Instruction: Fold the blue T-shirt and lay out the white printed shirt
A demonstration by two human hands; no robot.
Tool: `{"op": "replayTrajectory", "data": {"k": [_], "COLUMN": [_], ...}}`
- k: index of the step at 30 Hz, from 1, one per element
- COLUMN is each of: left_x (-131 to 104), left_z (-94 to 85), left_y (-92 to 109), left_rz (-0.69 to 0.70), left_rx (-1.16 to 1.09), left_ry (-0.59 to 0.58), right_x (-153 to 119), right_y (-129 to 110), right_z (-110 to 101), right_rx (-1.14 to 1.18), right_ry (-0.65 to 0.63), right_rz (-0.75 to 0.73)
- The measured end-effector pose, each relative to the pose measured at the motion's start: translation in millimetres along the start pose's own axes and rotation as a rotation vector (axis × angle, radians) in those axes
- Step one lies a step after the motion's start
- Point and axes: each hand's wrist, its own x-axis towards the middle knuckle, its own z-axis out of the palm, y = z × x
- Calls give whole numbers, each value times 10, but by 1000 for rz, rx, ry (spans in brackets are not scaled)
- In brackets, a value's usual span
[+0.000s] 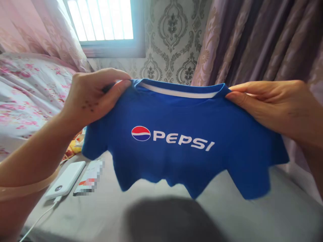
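Note:
A blue T-shirt [174,161] with a white PEPSI print and a round red, white and blue logo hangs stretched between my two hands, its front facing me. My left hand [94,95] pinches it at the shoulder, just left of the collar. On the other side of the collar, my right hand [270,104] pinches the opposite shoulder between thumb and fingers. A white strip shows inside the neck opening. The sleeves droop at both sides, and the wavy lower edge hangs above the grey bed surface.
On the grey sheet [101,218] at left lie a white power bank [67,179] with a plugged-in cable [37,220] and a phone [89,176]. Floral bedding [30,101] is heaped at far left. Curtains [252,43] and a bright window [101,20] stand behind.

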Motion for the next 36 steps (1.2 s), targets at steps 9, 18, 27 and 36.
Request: {"op": "replayTrajectory", "data": {"k": [9, 18, 27, 36], "left_x": [-440, -1768, -1820, -1664], "left_z": [1146, 2768, 3189, 3538], "left_y": [-605, -696, -743, -832], "left_rz": [-298, -342, -314, -303], "left_rx": [-518, -129, 65, 94], "left_ry": [-733, -991, -1091, -1100], "right_x": [-35, -1155, -1282, -1082], "right_y": [657, 1485, 1738, 2039], "right_z": [907, 2466, 2832, 3033], "right_rx": [407, -332, -474, -480], "right_ry": [-643, -874, -962, -987], "right_rz": [296, 276, 244, 241]}}
